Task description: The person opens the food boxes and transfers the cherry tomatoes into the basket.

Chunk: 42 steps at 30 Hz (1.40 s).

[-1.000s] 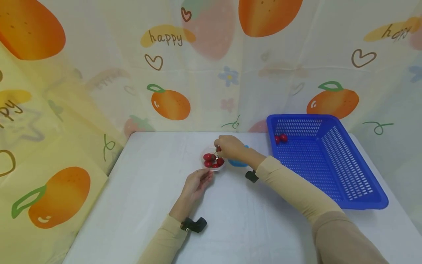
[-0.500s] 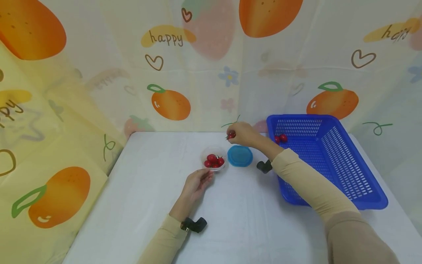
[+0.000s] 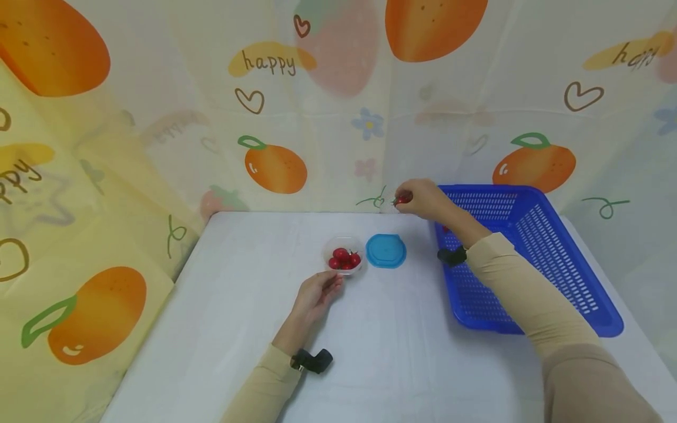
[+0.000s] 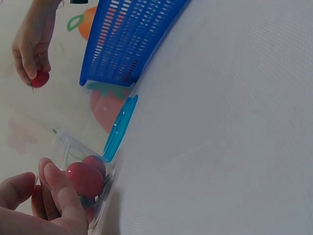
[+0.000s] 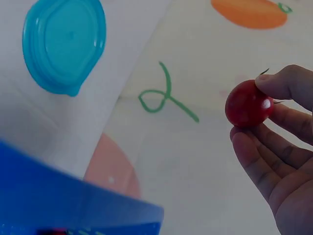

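Note:
A cherry tomato (image 5: 248, 104) with a thin stem is pinched between the thumb and fingers of my right hand (image 3: 425, 198), raised by the near-left corner of the blue basket's far end. My left hand (image 3: 315, 295) holds the near rim of a small clear plastic container (image 4: 62, 147), thumb and fingertips at its wall. Several cherry tomatoes (image 3: 342, 257) lie inside this container. Right of it, a light blue lid (image 3: 386, 251) lies flat on the table. My left fingers cover part of the container in the left wrist view.
The blue perforated basket (image 3: 457, 320) stands on the right of the white table (image 3: 254, 305). My right forearm crosses over it, and a bit of red shows at its far left corner. A fruit-print cloth (image 3: 328, 147) hangs behind the table.
My right hand has lifted the cherry tomato out of the clear container and carried it right, past the lid, to the basket's far left corner. My left hand stays at the container.

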Each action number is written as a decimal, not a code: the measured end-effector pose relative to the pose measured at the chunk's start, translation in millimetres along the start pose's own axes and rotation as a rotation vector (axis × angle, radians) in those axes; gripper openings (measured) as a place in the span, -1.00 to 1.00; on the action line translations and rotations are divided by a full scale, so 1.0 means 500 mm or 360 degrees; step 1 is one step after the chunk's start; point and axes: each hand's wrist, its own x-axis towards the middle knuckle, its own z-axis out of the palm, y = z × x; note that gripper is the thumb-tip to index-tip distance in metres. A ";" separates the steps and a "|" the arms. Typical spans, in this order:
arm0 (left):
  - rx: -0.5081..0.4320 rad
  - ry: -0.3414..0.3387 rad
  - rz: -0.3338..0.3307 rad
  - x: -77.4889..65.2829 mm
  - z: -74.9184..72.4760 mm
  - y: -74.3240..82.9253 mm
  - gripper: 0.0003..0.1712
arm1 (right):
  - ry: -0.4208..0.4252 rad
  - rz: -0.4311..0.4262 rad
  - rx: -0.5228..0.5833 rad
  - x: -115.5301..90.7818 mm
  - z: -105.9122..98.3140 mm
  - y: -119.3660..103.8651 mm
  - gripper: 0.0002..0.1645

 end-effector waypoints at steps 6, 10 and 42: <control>0.0002 0.0002 -0.0015 0.000 0.003 -0.001 -0.64 | 0.0107 0.0078 0.0036 -0.020 -0.033 0.048 -0.65; 0.0009 0.0016 -0.0010 -0.001 0.003 0.000 -0.64 | 0.0129 0.0132 0.0058 -0.032 -0.040 0.080 -0.64; 0.0022 0.0024 0.0040 -0.003 0.003 -0.001 -0.67 | 0.0234 0.0552 -0.0117 -0.096 -0.006 0.303 -0.66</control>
